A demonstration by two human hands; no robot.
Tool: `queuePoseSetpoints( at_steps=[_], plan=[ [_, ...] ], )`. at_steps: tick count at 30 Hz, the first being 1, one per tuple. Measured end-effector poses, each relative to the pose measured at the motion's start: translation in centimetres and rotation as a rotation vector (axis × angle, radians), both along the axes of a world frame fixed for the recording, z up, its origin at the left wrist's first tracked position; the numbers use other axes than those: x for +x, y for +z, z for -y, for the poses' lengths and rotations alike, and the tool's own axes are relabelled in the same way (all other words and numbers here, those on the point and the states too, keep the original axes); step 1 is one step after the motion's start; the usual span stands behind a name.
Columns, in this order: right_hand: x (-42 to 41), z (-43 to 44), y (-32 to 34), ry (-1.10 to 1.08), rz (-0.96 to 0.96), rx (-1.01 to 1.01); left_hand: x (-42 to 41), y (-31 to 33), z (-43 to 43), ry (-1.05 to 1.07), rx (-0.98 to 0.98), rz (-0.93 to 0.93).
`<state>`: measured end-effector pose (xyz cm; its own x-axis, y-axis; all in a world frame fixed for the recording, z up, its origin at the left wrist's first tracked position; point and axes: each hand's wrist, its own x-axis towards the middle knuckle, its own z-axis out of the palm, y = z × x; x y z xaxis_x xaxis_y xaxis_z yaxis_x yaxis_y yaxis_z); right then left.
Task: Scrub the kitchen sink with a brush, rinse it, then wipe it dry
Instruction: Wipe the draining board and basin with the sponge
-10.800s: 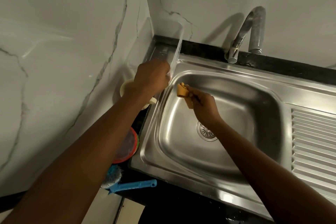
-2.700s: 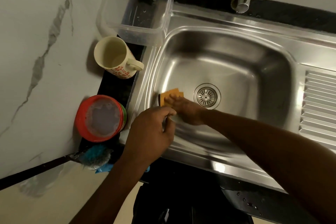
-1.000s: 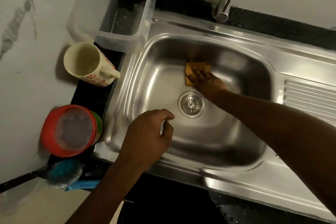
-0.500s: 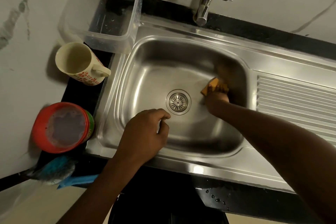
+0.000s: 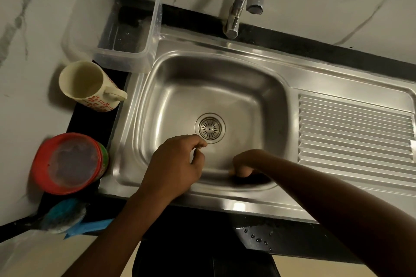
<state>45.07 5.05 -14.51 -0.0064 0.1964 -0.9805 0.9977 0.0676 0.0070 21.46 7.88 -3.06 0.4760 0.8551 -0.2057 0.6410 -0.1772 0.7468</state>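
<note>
With the brush lying unused at the worktop's near-left corner, the left hand loosely curled and empty above the sink's near rim, and the right hand pressing a sponge against the basin's near wall, its fingers tucked under so that I cannot tell their grip, scrubbing seems underway, rinsing and wiping remain with the tap not running, and no writing is legible.

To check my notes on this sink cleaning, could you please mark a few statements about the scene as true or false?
The blue brush lies on the counter, in neither hand. True.
Water runs from the tap. False: the tap shows no stream.
The right hand is at the near wall of the basin, on an orange sponge. True.
The mug stands inside the basin. False: the mug stands on the counter left of the sink.
</note>
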Motion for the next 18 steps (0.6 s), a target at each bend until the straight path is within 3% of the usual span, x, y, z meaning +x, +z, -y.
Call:
queuePoseSetpoints(
  at_steps=[3,6,9,11,15,16,18],
  plan=[
    [-0.3,-1.3,0.8,-0.019,-0.091,-0.06,0.2,-0.2,0.0,-0.007,0.005,0.001],
    [1.1,-4.0,1.6,-0.276,-0.202,-0.13,0.5,-0.3,-0.1,-0.01,-0.002,-0.006],
    [1.4,-8.7,3.5,-0.347,-0.35,0.107,0.7,-0.6,-0.2,-0.01,-0.017,-0.008],
    [1.1,-12.0,4.7,-0.095,-0.397,0.439,0.9,-0.7,-0.1,0.009,-0.025,-0.009],
    [0.8,-17.1,5.2,0.673,-0.312,0.985,1.5,-0.8,0.2,0.031,-0.007,-0.019],
    [0.8,-18.4,4.8,0.863,-0.346,1.087,1.7,-0.8,0.2,0.035,0.003,-0.022],
    [1.3,-20.5,3.6,1.138,-0.192,1.123,2.0,-0.8,0.3,0.046,0.017,-0.028]
  ],
)
